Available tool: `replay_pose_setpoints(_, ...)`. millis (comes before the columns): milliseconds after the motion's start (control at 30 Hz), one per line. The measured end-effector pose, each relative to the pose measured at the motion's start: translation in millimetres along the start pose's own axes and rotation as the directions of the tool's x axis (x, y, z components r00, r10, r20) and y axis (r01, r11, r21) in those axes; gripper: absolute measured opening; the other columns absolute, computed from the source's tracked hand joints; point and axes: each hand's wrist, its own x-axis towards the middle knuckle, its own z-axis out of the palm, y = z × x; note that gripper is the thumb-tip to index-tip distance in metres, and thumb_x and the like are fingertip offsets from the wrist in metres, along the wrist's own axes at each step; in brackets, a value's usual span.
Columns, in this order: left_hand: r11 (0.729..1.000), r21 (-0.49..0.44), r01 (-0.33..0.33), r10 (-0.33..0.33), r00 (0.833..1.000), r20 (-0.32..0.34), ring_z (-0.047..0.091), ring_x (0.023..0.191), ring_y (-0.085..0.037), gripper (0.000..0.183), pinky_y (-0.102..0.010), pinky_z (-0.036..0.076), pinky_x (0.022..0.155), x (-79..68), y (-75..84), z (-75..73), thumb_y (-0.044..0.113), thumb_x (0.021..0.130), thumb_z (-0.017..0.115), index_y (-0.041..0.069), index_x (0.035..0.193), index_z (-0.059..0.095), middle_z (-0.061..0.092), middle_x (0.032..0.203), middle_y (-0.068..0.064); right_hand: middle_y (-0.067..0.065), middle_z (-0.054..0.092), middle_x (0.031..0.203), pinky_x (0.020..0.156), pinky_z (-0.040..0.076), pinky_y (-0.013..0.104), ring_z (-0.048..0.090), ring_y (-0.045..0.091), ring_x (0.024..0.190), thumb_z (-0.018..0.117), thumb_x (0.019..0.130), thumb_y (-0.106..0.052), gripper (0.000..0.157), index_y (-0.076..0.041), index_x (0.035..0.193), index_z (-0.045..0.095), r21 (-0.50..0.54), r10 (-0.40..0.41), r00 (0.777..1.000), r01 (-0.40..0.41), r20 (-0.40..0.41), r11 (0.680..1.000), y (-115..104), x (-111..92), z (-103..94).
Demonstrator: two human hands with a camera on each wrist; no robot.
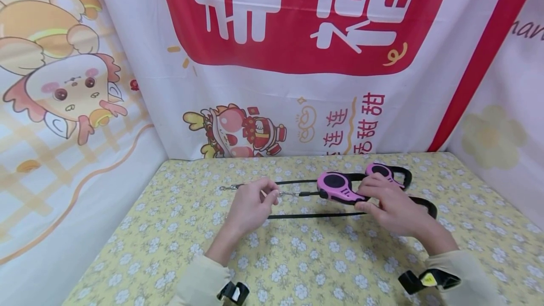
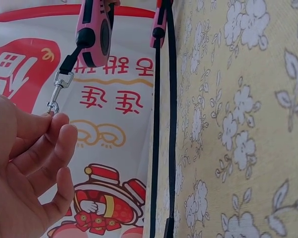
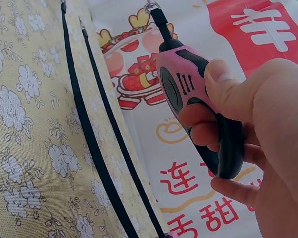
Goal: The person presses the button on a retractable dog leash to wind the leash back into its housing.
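My right hand [image 1: 397, 209] grips the handle of a pink and black retractable dog leash [image 1: 333, 184], held above the table. From its nose a short black strap ends in a silver snap hook [image 2: 59, 88]. The thumb and fingertips of my left hand [image 1: 250, 204] pinch the tip of that hook. Behind the held leash lies a second pink retractable leash [image 1: 396, 181], its black cord [image 1: 297, 182] drawn out leftward to a metal clip [image 1: 229, 187]. Nearer me runs another black cord [image 1: 314, 216]. A black loop handle [image 1: 427, 206] shows past my right hand, which hides its body.
A yellow flowered cloth covers the table [image 1: 306, 268]. White printed fabric with a red panel [image 1: 297, 18] hangs along the back edge, and a cartoon-printed sheet [image 1: 63, 107] stands on the left. Another light sheet [image 1: 501, 107] borders the right side.
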Motion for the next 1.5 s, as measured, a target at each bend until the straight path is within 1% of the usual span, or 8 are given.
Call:
replay_pose_setpoints(200,1.000,0.004,0.011,-0.011,1.000,0.007,0.061,0.064,-0.012,0.011,-0.026,0.049,0.053,-0.7,2.0,3.1,0.017,0.106,0.063,0.017,0.099,0.072,0.070,0.083,0.004,-0.004,0.070,0.113,0.104,0.051,0.061,0.067,0.029,0.118,0.071,0.102,-0.023,0.018,-0.015,0.117,0.077,0.025,0.007,1.000,-0.007,0.009,1.000,-1.3,0.7,1.0)
replay_pose_setpoints(400,1.000,0.023,0.002,-0.002,1.000,0.006,0.061,0.065,-0.011,0.011,-0.025,0.048,0.053,-1.5,4.4,3.9,0.018,0.106,0.063,0.017,0.099,0.071,0.071,0.083,0.004,-0.006,0.069,0.113,0.108,0.047,0.063,0.067,0.028,0.117,0.071,0.102,-0.024,0.018,-0.016,0.117,0.077,0.037,0.010,1.000,-0.010,0.014,0.999,-2.1,0.9,1.3)
replay_pose_setpoints(700,0.999,0.031,-0.028,0.027,1.000,0.016,0.061,0.063,-0.009,0.011,-0.024,0.048,0.052,-2.0,5.3,5.0,0.018,0.107,0.063,0.016,0.101,0.071,0.070,0.083,0.007,-0.008,0.069,0.110,0.097,0.054,0.056,0.066,0.022,0.111,0.070,0.103,-0.023,0.015,-0.017,0.115,0.078,0.020,0.000,1.000,0.000,0.000,1.000,-4.2,0.8,2.0)
replay_pose_setpoints(800,0.998,0.036,-0.044,0.044,0.999,0.016,0.061,0.062,-0.008,0.011,-0.024,0.047,0.051,-2.4,5.9,5.3,0.017,0.107,0.062,0.014,0.102,0.071,0.071,0.083,0.006,-0.009,0.069,0.110,0.104,0.051,0.055,0.066,0.019,0.109,0.071,0.102,-0.023,0.015,-0.017,0.113,0.078,0.013,-0.002,1.000,0.003,-0.016,1.000,-5.6,1.3,3.5)
replay_pose_setpoints(1000,0.997,0.049,-0.061,0.061,0.998,0.006,0.059,0.059,-0.008,0.011,-0.023,0.045,0.050,-2.4,7.1,6.2,0.017,0.107,0.063,0.014,0.101,0.071,0.071,0.081,0.007,-0.007,0.071,0.110,0.122,0.037,0.057,0.068,0.020,0.108,0.069,0.103,-0.026,0.017,-0.016,0.113,0.078,0.023,-0.012,1.000,0.013,-0.028,1.000,-7.9,2.6,4.4)
replay_pose_setpoints(1233,0.998,0.015,-0.056,0.055,0.998,0.017,0.058,0.059,-0.009,0.011,-0.024,0.046,0.048,-1.5,6.5,8.2,0.017,0.107,0.063,0.013,0.103,0.072,0.071,0.084,0.005,-0.003,0.071,0.114,0.114,0.042,0.065,0.068,0.027,0.116,0.070,0.102,-0.022,0.019,-0.012,0.117,0.078,0.037,0.012,1.000,-0.011,-0.014,0.999,-8.0,1.9,1.9)
replay_pose_setpoints(1400,0.999,-0.023,-0.040,0.041,0.998,0.042,0.060,0.058,-0.011,0.012,-0.024,0.046,0.047,-1.9,5.1,8.8,0.018,0.109,0.061,0.014,0.107,0.071,0.072,0.086,0.003,-0.002,0.071,0.115,0.099,0.053,0.058,0.065,0.025,0.113,0.071,0.102,-0.020,0.020,-0.012,0.119,0.077,0.030,0.003,1.000,-0.003,-0.023,1.000,-7.3,1.5,1.1)
replay_pose_setpoints(1500,0.999,-0.041,-0.035,0.037,0.997,0.071,0.064,0.061,-0.017,0.013,-0.025,0.044,0.047,-2.6,4.7,9.1,0.017,0.109,0.059,0.014,0.110,0.071,0.072,0.089,0.002,-0.004,0.071,0.114,0.090,0.056,0.050,0.061,0.018,0.108,0.072,0.101,-0.019,0.018,-0.014,0.118,0.078,0.015,-0.005,0.999,0.006,-0.038,1.000,-6.8,0.8,1.2)
